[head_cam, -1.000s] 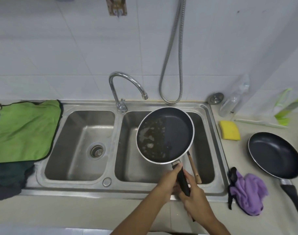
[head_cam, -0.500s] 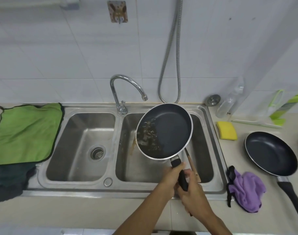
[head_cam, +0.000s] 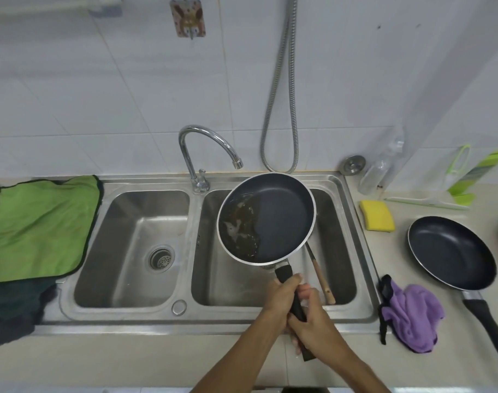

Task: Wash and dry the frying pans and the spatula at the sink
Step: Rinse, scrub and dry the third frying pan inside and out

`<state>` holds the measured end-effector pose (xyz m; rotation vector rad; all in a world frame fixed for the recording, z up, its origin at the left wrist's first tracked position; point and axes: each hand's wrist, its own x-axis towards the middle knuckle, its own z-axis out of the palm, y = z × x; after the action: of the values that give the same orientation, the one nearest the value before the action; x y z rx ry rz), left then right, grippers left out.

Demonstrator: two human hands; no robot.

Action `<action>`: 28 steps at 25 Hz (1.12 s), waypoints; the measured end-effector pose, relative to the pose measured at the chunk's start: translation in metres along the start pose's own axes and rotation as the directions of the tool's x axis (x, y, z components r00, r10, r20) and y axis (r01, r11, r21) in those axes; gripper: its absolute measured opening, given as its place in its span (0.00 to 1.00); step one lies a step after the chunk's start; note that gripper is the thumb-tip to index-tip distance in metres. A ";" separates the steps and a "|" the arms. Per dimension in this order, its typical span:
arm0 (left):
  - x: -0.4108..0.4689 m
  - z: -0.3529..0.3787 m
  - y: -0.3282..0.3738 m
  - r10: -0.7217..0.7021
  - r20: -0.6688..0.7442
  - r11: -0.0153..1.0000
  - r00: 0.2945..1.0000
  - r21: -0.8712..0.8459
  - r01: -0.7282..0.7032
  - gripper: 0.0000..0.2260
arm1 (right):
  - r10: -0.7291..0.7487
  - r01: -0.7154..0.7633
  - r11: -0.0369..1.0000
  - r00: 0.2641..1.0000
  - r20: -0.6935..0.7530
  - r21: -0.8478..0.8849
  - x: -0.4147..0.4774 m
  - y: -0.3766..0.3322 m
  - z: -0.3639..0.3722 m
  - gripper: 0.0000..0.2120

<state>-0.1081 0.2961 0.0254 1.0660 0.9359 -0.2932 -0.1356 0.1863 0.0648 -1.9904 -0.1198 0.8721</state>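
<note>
Washing looks barely begun: left hand (head_cam: 282,300) and right hand (head_cam: 313,326) both grip the handle of the dirty pan (head_cam: 282,219) over the sink (head_cam: 194,316); spatula (head_cam: 321,279) and second pan (head_cam: 452,252) wait

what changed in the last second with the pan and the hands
The dirty frying pan has tipped toward its left rim over the right basin, so the brown water has pooled on that side. Nothing was taken or let go: left hand and right hand still grip its handle. The spatula, second pan, sponge and purple cloth have not moved.
</note>
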 end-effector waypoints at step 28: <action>0.011 -0.070 0.022 0.154 -0.080 0.939 0.985 0.320 -0.121 0.14 | -0.568 0.406 0.267 0.799 0.198 -0.874 0.252 -0.088 -0.029 0.20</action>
<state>-0.1237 0.3681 0.0198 1.4465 0.9201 -0.2782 0.0914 0.3175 0.0096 -2.7164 -1.3239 0.1518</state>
